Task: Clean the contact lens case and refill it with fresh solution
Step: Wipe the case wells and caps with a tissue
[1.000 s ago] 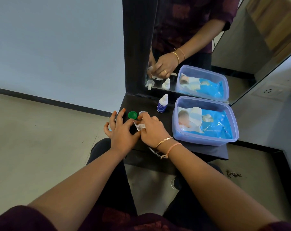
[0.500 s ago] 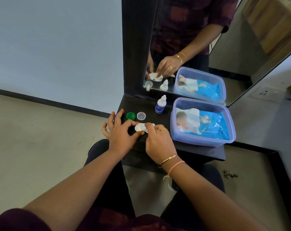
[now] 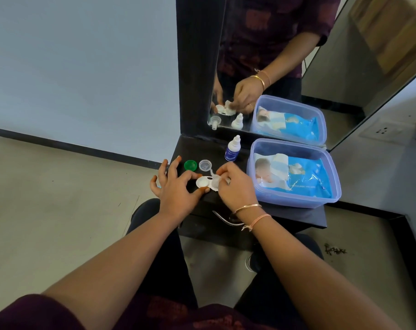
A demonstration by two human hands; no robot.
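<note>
A white contact lens case (image 3: 203,182) lies on the black shelf (image 3: 295,214), both wells uncapped. My left hand (image 3: 176,189) pinches its left end between thumb and forefinger. My right hand (image 3: 235,186) holds a small white wipe (image 3: 215,177) pressed into the case's right well. A green cap (image 3: 190,165) and a clear cap (image 3: 205,165) lie just behind the case. Further back stands a small solution bottle (image 3: 232,150) with a blue label and white nozzle.
A lilac plastic tub (image 3: 295,200) holding a blue pack of wipes (image 3: 302,177) sits at the shelf's right. A mirror (image 3: 297,55) rises behind and reflects the hands. A metal drawer handle (image 3: 226,219) is below the shelf's front edge. Pale floor lies to the left.
The right hand has shifted so the case now shows in full, and the wipe sits in the right well. The left hand keeps its hold on the case's left end.
</note>
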